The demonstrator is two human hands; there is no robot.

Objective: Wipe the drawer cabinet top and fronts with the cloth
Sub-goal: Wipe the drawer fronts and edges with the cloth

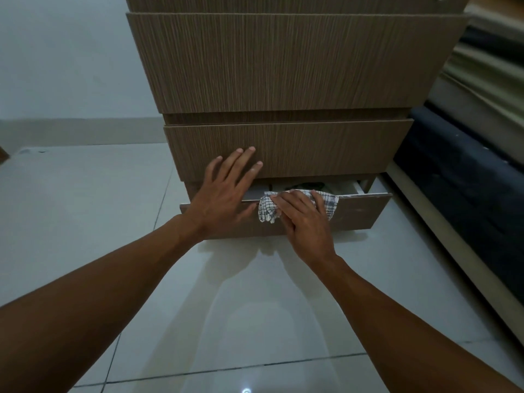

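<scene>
Head view: looking down at a pale tiled floor [85,222] and the tall wooden drawer cabinet [283,66] on it, with a dark bed [467,180] lying well to the right of the fingers.

Apparently working down the fronts and now reaching the lowest one, wiping along the top edge of the bottom drawer [360,215], currently pulled out a little. Bracing with the left hand [224,191], fingers straight and spread, gripping nothing. Resting its fingertips on the drawer front [326,148] above and its palm over the left end of the open drawer's edge. Pressing the checked cloth [330,204] onto that edge with the right hand [304,219], fingers nearly straight and laid flat across it, leaving the cloth's ends bunching out to either side of the fingertips.

Probably needing next to be sliding the cloth rightward from the fingers along the bare edge, then down over the face below the knuckles. Keeping the pressure light, to avoid pushing the drawer shut on the fingertips.

Not seeing the cabinet top, cut off above. Only dimly making out something dark inside the drawer, just beyond the fingertips. Not seeing the right thumb, tucked under the palm, so not telling whether it is pinching the cloth.
</scene>
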